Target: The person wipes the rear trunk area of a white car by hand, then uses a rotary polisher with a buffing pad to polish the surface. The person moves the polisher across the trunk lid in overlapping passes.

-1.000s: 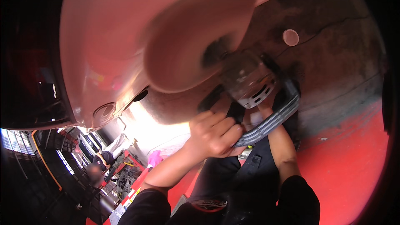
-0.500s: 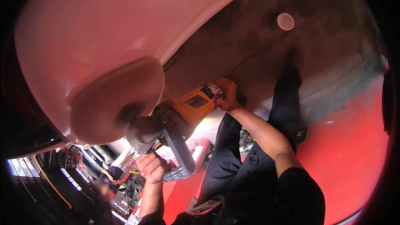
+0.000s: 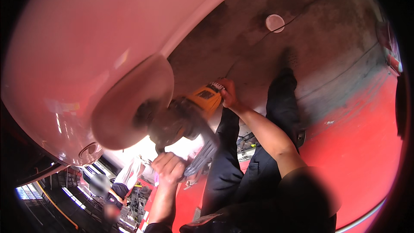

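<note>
A yellow and dark-grey power polisher [image 3: 207, 98] is held in both my hands, slightly blurred by motion. Its wide round pad [image 3: 129, 103] lies against, or very close to, a glossy car body panel [image 3: 86, 30] that looks pinkish. My left hand [image 3: 169, 167] is closed round the front handle [image 3: 206, 155], below the tool's dark head. Farther right, my right hand [image 3: 230, 95] wraps round the rear end of the yellow body. The pad's working face is hidden against the panel.
A white round lid-like disc [image 3: 275, 23] lies on the dark floor beyond my legs. Red floor [image 3: 353, 159] spreads to the right. A round recess [image 3: 88, 150] sits low in the panel. At lower left, another person [image 3: 117, 192] is near cluttered equipment.
The polisher and its pad have shifted right along the panel, both hands keeping their hold. My view has shifted too; more of the panel's lower edge and the round recess now show.
</note>
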The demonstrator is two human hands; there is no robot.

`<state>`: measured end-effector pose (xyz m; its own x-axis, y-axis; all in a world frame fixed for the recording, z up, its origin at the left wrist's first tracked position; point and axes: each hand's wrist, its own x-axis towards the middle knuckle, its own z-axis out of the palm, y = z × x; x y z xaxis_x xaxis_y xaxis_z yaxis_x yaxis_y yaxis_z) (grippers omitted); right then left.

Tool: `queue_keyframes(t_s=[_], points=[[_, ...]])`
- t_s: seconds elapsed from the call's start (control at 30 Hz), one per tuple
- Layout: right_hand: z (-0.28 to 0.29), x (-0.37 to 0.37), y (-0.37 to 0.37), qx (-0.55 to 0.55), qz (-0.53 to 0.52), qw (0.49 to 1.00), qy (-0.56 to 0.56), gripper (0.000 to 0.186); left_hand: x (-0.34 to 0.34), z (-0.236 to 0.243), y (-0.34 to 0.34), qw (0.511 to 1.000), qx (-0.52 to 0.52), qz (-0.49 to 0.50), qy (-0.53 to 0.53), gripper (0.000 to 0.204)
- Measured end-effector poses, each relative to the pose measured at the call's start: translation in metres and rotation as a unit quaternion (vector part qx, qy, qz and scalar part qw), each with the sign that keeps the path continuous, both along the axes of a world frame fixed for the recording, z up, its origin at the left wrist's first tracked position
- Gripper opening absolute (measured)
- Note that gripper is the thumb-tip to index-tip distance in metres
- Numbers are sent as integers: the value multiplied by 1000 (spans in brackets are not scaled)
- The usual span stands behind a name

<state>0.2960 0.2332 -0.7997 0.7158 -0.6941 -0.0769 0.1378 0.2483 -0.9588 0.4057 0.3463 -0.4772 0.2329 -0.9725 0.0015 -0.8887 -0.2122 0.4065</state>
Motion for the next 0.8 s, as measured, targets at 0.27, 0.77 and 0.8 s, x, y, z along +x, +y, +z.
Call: queue_keyframes(t_s=[0.27,0.77,0.8], points=[[-93,-54,-52,213,67,975,11,64,-39,-35,-120,999,-5,41,32,31],[-100,-80,-71,347,-11,938,6,61,-67,-46,-214,997,-53,45,14,29],[-98,-78,-65,341,-7,940,2,61,-66,-44,-209,997,-51,49,22,28]])
